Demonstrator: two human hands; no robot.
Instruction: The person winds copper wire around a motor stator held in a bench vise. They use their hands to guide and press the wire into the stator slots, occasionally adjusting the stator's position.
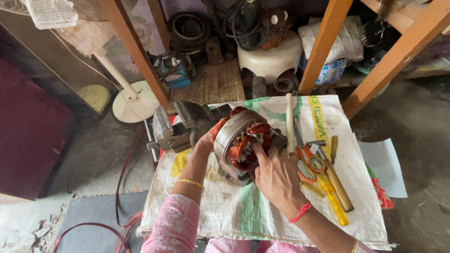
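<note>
Motor stator (236, 143) with copper windings sits centre frame on a woven sack (262, 206) that covers the surface, tipped on its edge and not lying flat. Left hand (206, 139) goes round the far left side of the stator; its fingers are hidden behind the steel core, so whether the grip is closed can't be told, though it looks to be bracing it. Right hand (276, 180) is in front, fingers (259, 152) pushed in among the copper coils, pressing or tucking wire, not closed round anything.

Risks, as a judgement: the stator rests on a curved rim, so if the left hand eases off it could roll or tip toward the bench vise (176, 129) just beside it at left. Fingertips working in the windings could scrape enamel or kink a strand; cut wire ends and sharp slot edges could nick skin. Tools crowd just right of the hand: orange-handled scissors (307, 166), hammer (335, 180), yellow-handled screwdriver (335, 204), white rod (289, 122). An elbow swing could knock them off the sack edge. The loose sack may slide.
</note>
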